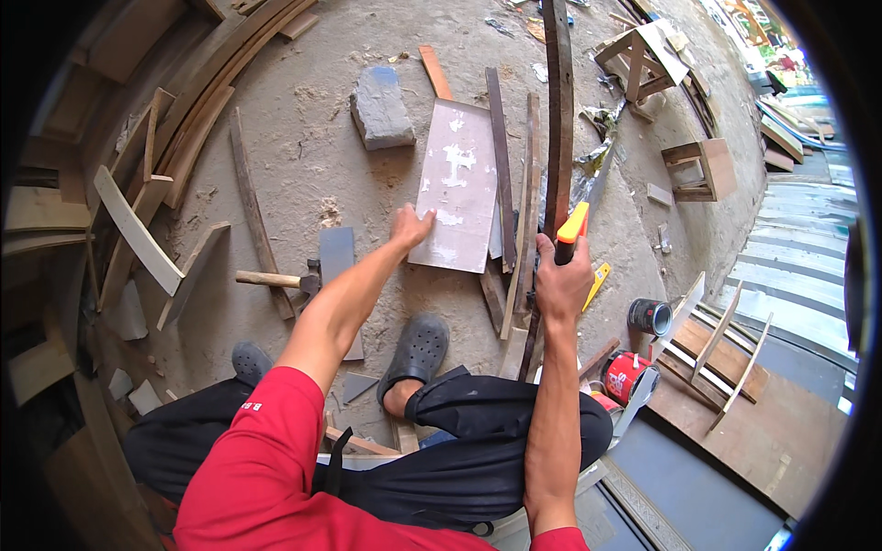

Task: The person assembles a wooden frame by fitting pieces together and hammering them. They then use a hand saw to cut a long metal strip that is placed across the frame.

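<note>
My left hand (pixel 412 226) is at the left edge of a pale pinkish board (pixel 467 197) with white peeled patches, its fingers closed on that edge. My right hand (pixel 564 283) is wrapped around the yellow, orange and black handle of a handsaw (pixel 574 223). The saw's blade points away from me, up and to the right. Just left of the saw stretches a long dark wooden strip (pixel 558 119). Thinner wood strips (pixel 500 165) lie between it and the board. Partly hidden by my arm is a grey flat piece (pixel 336 253).
A hammer (pixel 276 278) lies left of my left forearm. Beyond it are a curved wood strip (pixel 253 202) and a concrete block (pixel 381 108). At right stand an opened can (pixel 650 316), a red can (pixel 627 375) and a small wooden box frame (pixel 700 171). Stacked timber lines the left side.
</note>
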`<act>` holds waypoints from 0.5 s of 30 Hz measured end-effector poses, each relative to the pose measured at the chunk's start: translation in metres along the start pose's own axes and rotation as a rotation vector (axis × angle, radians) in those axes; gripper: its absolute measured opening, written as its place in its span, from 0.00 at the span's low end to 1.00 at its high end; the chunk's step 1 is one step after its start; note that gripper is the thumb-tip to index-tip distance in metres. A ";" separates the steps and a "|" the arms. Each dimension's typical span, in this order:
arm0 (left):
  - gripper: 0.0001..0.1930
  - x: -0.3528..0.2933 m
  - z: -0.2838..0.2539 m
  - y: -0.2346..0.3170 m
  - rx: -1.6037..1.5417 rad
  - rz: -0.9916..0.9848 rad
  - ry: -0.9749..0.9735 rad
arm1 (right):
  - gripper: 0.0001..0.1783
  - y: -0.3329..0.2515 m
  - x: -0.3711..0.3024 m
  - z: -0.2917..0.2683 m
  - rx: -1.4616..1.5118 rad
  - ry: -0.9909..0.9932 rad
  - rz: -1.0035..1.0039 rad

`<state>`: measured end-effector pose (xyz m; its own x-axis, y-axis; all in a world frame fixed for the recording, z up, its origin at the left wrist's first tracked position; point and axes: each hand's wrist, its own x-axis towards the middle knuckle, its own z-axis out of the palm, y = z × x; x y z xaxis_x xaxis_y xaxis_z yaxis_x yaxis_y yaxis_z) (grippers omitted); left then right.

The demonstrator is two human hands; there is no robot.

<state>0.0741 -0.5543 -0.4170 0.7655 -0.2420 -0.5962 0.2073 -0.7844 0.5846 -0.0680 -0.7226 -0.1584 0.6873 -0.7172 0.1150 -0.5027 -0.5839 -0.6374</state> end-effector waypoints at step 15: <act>0.36 -0.066 0.044 0.106 -0.293 0.816 -0.411 | 0.21 -0.012 0.000 0.001 0.030 -0.025 0.030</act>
<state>0.0187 -0.6462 -0.3395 0.4799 -0.8754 -0.0586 -0.1082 -0.1253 0.9862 -0.0620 -0.7152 -0.1517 0.6849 -0.7246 0.0766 -0.5077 -0.5499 -0.6632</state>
